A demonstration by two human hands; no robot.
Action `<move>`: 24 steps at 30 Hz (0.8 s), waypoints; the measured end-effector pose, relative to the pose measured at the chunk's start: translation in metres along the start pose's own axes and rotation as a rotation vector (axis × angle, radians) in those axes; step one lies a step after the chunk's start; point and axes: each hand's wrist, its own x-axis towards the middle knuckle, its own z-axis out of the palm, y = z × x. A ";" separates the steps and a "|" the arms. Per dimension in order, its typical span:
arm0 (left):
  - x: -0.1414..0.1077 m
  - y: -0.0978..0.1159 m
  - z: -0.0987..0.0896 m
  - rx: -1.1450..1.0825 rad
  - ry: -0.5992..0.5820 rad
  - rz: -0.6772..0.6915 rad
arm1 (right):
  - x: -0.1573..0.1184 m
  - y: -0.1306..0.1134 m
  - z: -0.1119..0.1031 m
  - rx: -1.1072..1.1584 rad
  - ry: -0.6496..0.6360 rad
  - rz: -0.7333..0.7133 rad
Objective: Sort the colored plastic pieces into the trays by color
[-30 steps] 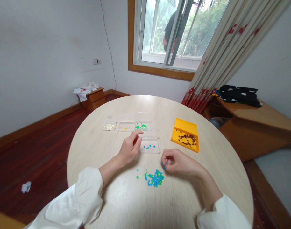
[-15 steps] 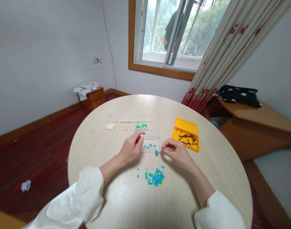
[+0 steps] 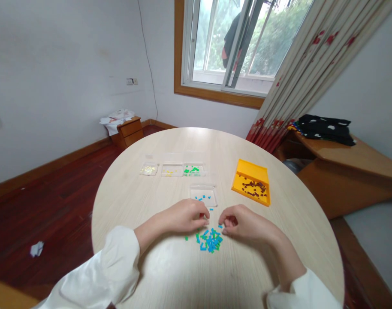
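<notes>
Blue and green small plastic pieces lie in a loose pile (image 3: pixel 211 241) on the round table (image 3: pixel 170 274). Above the pile's left side is my left hand (image 3: pixel 187 216), its fingers curved and apart, with nothing visible in it. To the right, my right hand (image 3: pixel 244 223) has its thumb and index fingertips around a small blue piece (image 3: pixel 220 226) at the pile's upper edge. Just beyond both hands is a clear plastic tray (image 3: pixel 214 198) with several blue pieces inside. One blue piece (image 3: pixel 211 209) lies outside, by the tray's front edge.
Farther back stand clear boxes with green pieces (image 3: pixel 191 168), yellow pieces (image 3: pixel 170 173) and pale pieces (image 3: pixel 148 170). At the right is an open yellow box (image 3: pixel 244 189) holding dark brown pieces. A wooden desk (image 3: pixel 337 167) stands beyond the table.
Both hands have drawn back from the clear tray toward me, down to the pile. The blue piece beneath my right fingertips now lies by the tray, and those fingers are at another blue piece.
</notes>
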 end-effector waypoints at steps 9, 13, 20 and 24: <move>0.000 -0.002 0.017 0.086 -0.198 0.065 | 0.011 -0.001 0.012 -0.143 0.065 -0.104; 0.000 -0.001 0.021 0.092 -0.216 0.067 | 0.014 -0.003 0.015 -0.157 0.211 -0.166; -0.001 -0.003 0.010 0.063 -0.167 0.026 | 0.017 -0.006 0.021 -0.211 0.268 -0.243; -0.003 -0.005 0.000 0.044 -0.169 -0.003 | 0.019 -0.005 0.023 -0.267 0.261 -0.208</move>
